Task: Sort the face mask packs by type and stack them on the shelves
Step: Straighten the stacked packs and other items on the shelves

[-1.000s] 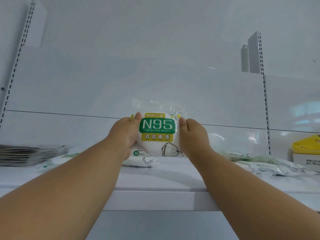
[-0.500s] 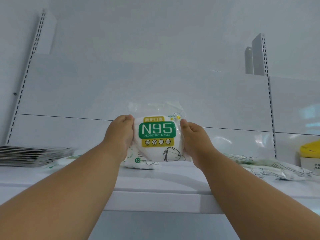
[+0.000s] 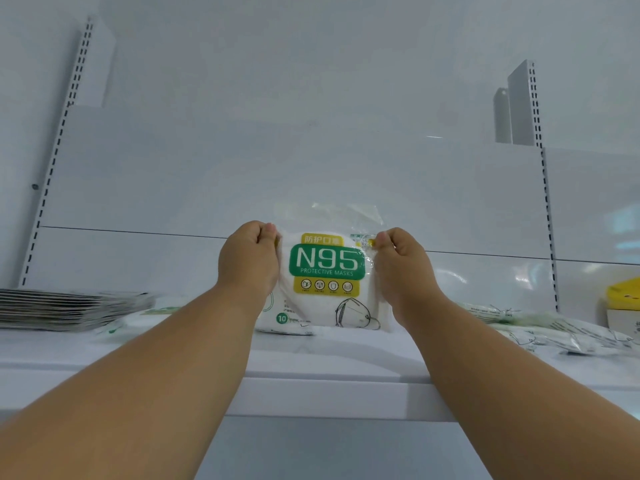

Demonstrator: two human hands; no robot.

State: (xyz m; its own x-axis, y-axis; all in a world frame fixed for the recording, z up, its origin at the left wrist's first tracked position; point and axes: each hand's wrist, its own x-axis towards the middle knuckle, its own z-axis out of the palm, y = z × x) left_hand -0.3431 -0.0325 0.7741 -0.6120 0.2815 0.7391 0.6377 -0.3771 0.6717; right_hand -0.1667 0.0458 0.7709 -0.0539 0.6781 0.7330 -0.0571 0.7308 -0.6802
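Observation:
A white N95 mask pack (image 3: 327, 271) with a green and yellow label stands upright on the white shelf (image 3: 329, 355), facing me. My left hand (image 3: 247, 263) pinches its upper left edge. My right hand (image 3: 401, 268) pinches its upper right corner. Behind its lower left lies another white N95 pack (image 3: 284, 322), flat on the shelf. A stack of flat grey mask packs (image 3: 69, 308) sits at the far left. Loose clear-wrapped mask packs (image 3: 540, 327) lie to the right.
A yellow and white box (image 3: 623, 306) stands at the right edge of the shelf. Slotted uprights (image 3: 52, 168) frame the white back panel. The shelf's front lip (image 3: 329, 396) runs across below my forearms.
Both hands have shifted up from the pack's sides to pinch its top corners. The pack stays upright in about the same spot, and my view has drifted slightly.

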